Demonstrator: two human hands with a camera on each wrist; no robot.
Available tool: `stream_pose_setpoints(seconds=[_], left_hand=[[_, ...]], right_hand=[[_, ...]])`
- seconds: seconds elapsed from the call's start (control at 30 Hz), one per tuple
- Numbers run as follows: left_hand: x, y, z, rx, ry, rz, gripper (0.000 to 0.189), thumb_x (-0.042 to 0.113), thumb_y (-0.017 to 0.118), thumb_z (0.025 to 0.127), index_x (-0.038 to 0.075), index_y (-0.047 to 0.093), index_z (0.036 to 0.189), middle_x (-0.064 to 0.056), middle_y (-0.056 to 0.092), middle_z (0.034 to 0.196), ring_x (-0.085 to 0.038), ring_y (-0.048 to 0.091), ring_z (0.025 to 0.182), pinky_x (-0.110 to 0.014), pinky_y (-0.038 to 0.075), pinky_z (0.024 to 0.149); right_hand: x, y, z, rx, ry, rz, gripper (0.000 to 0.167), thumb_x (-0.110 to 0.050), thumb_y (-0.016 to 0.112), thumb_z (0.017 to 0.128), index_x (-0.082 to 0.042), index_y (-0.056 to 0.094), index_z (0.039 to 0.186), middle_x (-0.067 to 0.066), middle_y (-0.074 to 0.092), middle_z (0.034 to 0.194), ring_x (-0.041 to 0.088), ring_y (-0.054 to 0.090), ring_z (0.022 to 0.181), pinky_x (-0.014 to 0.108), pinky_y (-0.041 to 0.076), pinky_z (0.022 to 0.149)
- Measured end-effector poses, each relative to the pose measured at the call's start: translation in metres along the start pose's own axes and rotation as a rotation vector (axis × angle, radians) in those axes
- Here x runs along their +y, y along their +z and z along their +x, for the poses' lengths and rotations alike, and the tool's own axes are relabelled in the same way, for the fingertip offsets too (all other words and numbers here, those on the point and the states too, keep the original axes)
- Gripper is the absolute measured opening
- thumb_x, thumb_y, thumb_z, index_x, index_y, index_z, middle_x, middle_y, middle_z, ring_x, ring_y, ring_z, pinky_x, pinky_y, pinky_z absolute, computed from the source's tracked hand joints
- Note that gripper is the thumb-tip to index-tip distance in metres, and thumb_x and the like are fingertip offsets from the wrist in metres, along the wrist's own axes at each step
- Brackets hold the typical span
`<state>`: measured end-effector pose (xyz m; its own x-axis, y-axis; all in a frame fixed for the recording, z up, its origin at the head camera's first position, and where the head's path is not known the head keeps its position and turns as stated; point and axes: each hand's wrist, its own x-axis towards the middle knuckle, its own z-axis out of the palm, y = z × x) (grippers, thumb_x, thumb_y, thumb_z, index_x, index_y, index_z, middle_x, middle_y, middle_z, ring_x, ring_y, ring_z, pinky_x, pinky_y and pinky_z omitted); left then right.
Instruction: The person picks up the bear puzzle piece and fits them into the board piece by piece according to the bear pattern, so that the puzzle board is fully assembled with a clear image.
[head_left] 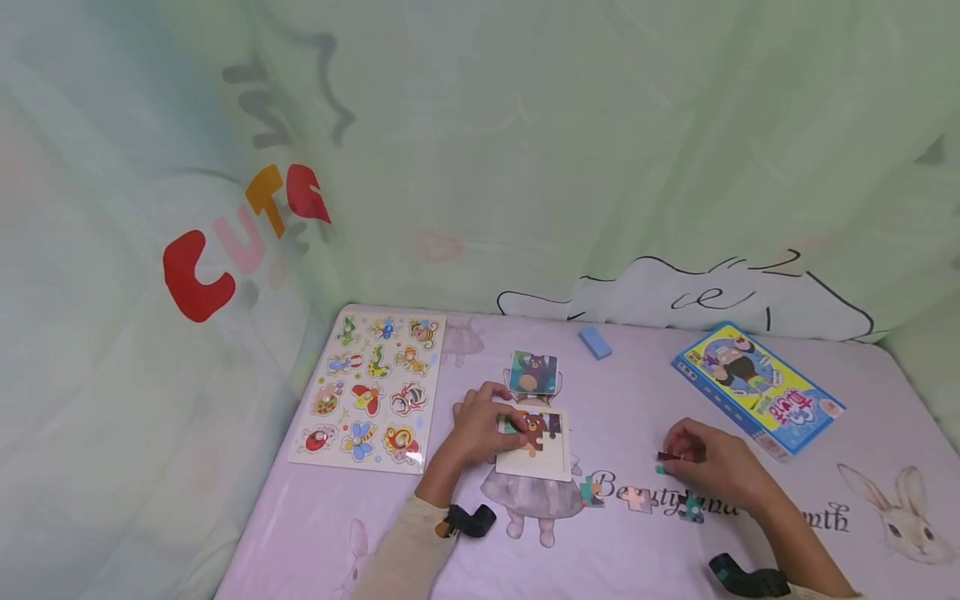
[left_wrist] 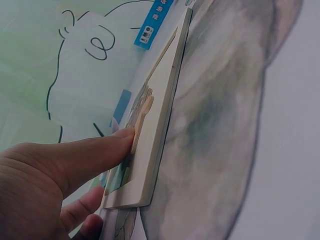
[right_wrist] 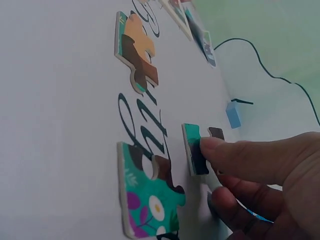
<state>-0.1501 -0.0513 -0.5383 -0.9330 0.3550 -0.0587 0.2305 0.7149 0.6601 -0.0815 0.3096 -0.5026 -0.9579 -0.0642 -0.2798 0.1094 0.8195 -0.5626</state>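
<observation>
My left hand [head_left: 474, 427] holds a pale wooden puzzle tray [head_left: 553, 464] by its left side. In the left wrist view its thumb [left_wrist: 112, 145] presses on the bear pieces [left_wrist: 142, 110] fitted inside the tray. My right hand [head_left: 716, 467] pinches a teal and dark brown puzzle piece [right_wrist: 195, 150]; the fingers beneath it are partly hidden. Near that hand a teal piece with flowers [right_wrist: 150, 200] lies on the table. Farther left are an orange and brown piece [head_left: 637, 498] and another teal and orange piece [head_left: 591, 492].
A bear picture card [head_left: 534, 372] lies just beyond the tray, with a blue block [head_left: 596, 342] to its right. An insect puzzle board [head_left: 366, 392] is at the left. At the right sits a blue and yellow box [head_left: 761, 387]. Fabric walls [head_left: 600, 150] stand behind the table.
</observation>
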Motion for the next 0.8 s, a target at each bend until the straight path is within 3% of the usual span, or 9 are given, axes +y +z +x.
stream_pose_setpoints(seconds=[0.27, 0.53, 0.8], left_hand=[[0.001, 0.001, 0.0, 0.001, -0.009, 0.003, 0.009, 0.035, 0.085, 0.08, 0.033, 0.079, 0.087, 0.005, 0.054, 0.134, -0.023, 0.044, 0.121, -0.046, 0.03, 0.093], [0.0, 0.001, 0.0, 0.008, -0.004, 0.005, 0.01, 0.036, 0.086, 0.08, 0.034, 0.079, 0.087, 0.005, 0.055, 0.134, -0.023, 0.045, 0.121, -0.045, 0.03, 0.092], [0.0, 0.002, 0.0, 0.005, -0.005, 0.009, 0.01, 0.036, 0.086, 0.08, 0.034, 0.079, 0.087, 0.006, 0.055, 0.134, -0.023, 0.044, 0.122, -0.044, 0.03, 0.092]], right_hand=[[-0.011, 0.001, 0.003, -0.008, -0.082, 0.06, 0.016, -0.024, 0.071, 0.096, -0.018, 0.069, 0.11, -0.003, 0.07, 0.097, 0.016, 0.061, 0.092, 0.017, 0.051, 0.077], [-0.028, 0.005, 0.006, -0.112, -0.056, 0.321, 0.029, -0.025, 0.066, 0.1, -0.007, 0.065, 0.123, 0.014, 0.068, 0.116, 0.02, 0.072, 0.086, 0.03, 0.06, 0.07], [-0.041, 0.014, 0.013, -0.12, -0.177, 0.334, 0.026, -0.013, 0.066, 0.099, -0.007, 0.069, 0.124, 0.013, 0.07, 0.117, 0.02, 0.072, 0.093, 0.022, 0.057, 0.079]])
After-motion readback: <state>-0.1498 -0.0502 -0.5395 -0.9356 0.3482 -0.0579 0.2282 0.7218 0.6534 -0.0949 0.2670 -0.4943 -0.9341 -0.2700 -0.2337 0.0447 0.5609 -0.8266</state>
